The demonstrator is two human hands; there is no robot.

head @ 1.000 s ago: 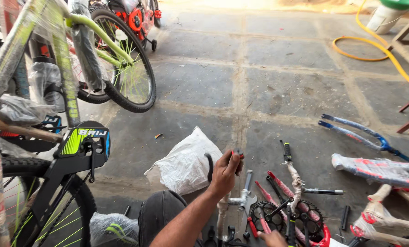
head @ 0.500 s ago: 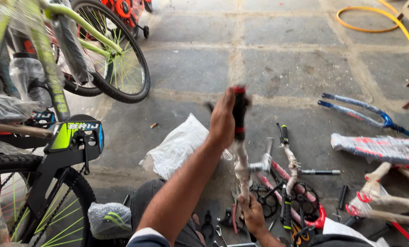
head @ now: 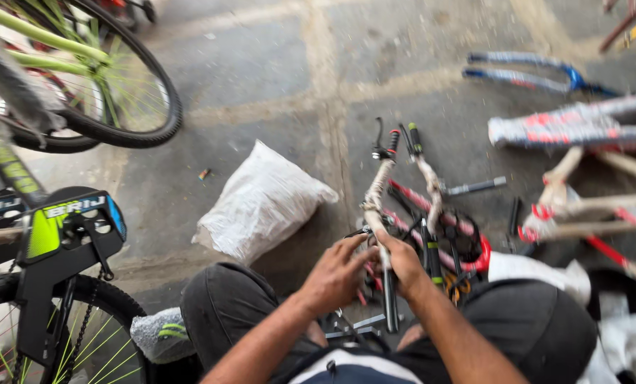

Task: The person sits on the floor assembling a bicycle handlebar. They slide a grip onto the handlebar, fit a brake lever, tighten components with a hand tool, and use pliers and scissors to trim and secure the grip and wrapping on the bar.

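Both hands meet low in the view, above the person's knees. The left hand [head: 339, 274] curls its fingers around the wrapped handlebar [head: 378, 195] near the stem, grasping it. The right hand [head: 403, 263] sits just beside it, fingers closed on the same bar where a dark tube [head: 390, 306] runs down from under them. The handlebar rises away from the fingertips to its black grips [head: 403, 139] and brake lever. A red bicycle frame [head: 439, 235] lies on the floor just past the fingers. A white plastic bag [head: 261, 203] lies left of the left hand, and a green bicycle [head: 83, 85] stands farther off.
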